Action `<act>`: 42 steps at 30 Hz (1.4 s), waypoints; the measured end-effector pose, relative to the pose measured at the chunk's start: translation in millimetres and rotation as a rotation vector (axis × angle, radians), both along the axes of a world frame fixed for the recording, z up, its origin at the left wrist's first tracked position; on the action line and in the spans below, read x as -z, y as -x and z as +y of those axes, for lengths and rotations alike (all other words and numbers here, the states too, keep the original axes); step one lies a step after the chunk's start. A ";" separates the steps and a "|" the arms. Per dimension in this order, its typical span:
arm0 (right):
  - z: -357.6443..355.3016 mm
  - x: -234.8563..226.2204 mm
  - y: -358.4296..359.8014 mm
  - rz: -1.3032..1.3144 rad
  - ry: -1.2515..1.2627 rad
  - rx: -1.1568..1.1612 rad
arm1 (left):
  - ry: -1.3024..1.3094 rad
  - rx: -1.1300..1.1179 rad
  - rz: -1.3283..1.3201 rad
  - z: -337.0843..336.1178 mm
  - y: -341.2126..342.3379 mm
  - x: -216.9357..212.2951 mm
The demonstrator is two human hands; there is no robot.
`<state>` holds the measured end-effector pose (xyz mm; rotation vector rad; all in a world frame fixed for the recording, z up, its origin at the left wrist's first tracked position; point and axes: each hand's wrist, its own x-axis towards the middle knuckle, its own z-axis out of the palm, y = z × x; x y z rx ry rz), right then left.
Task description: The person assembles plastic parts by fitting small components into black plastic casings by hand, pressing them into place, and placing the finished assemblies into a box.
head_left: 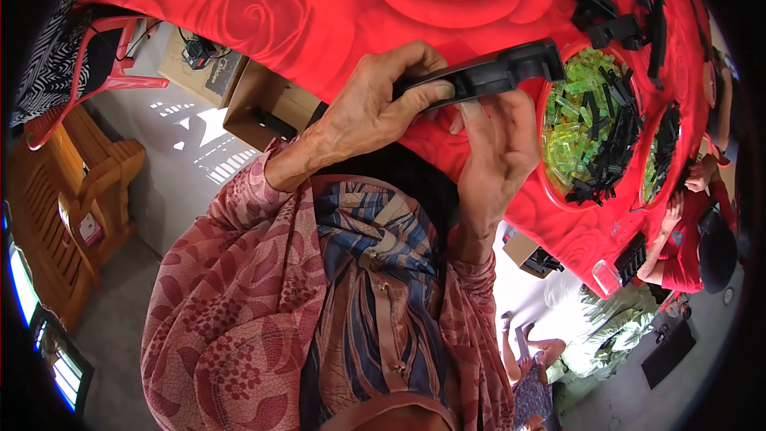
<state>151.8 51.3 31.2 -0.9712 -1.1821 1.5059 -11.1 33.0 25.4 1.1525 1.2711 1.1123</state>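
Pinching the long black part [499, 72] by its left end, the left hand [383, 100] holds it above the red table [359, 12]. The half-curled right hand [499, 144] is at its lower edge, grip unclear. It looks light and stiff, best held along its sides.

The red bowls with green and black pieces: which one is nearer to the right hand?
The larger-looking bowl, just right of the right hand in the picture; the other bowl sits farther right, beyond it.
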 end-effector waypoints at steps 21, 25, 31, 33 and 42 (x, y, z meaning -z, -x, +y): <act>7.5 -5.4 -8.8 0.031 -0.096 0.098 | -0.019 0.052 -0.055 5.2 3.6 13.7; 18.5 -22.2 -9.8 0.027 -0.223 0.124 | -0.025 0.064 0.026 4.5 8.0 10.1; 22.8 -22.0 -11.6 -0.282 -0.216 0.215 | -0.112 0.058 0.240 11.0 4.6 8.6; 27.1 -20.0 -9.6 -0.253 -0.233 0.232 | -0.028 0.110 0.241 13.4 7.1 0.1; 27.4 -22.7 -8.5 -0.318 -0.315 0.331 | -0.025 0.308 0.108 12.1 19.3 -8.0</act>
